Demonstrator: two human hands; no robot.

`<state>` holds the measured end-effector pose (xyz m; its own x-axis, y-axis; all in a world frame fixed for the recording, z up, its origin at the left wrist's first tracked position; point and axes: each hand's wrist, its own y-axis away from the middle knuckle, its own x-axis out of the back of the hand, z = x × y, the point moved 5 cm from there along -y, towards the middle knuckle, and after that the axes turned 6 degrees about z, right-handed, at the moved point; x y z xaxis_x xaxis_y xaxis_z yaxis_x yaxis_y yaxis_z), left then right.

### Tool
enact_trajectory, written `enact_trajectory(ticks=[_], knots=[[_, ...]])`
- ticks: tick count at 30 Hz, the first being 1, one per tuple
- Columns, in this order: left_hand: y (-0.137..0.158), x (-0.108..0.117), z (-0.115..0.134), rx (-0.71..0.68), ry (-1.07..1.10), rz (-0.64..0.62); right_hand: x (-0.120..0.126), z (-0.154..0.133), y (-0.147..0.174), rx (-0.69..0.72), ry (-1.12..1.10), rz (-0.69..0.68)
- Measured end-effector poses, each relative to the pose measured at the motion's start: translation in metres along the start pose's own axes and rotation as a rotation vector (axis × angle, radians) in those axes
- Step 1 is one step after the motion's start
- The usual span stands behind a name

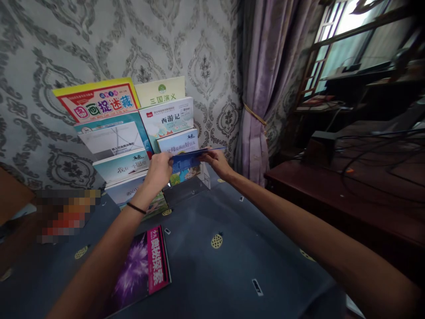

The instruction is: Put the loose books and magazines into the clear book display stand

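A thin dark blue book point(187, 154) is pinched at its two ends, seen almost edge-on. My left hand point(160, 169) is closed on its left end, and my right hand point(215, 160) grips the right end. It is in front of the lower right column of a clear tiered rack point(206, 178) full of books. Behind it stand a light blue book point(179, 139), a white-topped book point(169, 117) and a cream book point(162, 91). The left column holds a red and yellow book point(99, 102) and several others, such as a pale teal book point(122, 167).
A pink and purple book point(142, 266) lies flat on the dark blue cloth point(232, 274), partly under my left forearm. A patterned wall point(206, 57) and tied curtain point(262, 88) stand behind. To the right is a dark red table point(348, 190) with tangled cables.
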<state>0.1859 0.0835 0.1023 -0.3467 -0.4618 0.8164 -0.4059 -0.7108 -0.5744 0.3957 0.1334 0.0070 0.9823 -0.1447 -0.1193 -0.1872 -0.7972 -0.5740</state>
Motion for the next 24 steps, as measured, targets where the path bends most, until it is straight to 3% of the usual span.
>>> enact_trajectory(ticks=[5,13,20,24], knots=[[0.000,0.001,-0.001,0.015,-0.030,-0.024,0.004,0.006,-0.004,0.024,0.042,0.007],[0.001,0.041,0.001,0.037,0.007,0.168,0.000,-0.004,-0.002,0.090,0.125,-0.060],[-0.002,0.045,-0.002,0.082,-0.186,0.094,0.000,-0.031,0.003,0.253,0.332,0.180],[-0.002,0.043,-0.007,0.066,-0.264,0.053,-0.007,-0.037,0.003,0.241,0.379,0.174]])
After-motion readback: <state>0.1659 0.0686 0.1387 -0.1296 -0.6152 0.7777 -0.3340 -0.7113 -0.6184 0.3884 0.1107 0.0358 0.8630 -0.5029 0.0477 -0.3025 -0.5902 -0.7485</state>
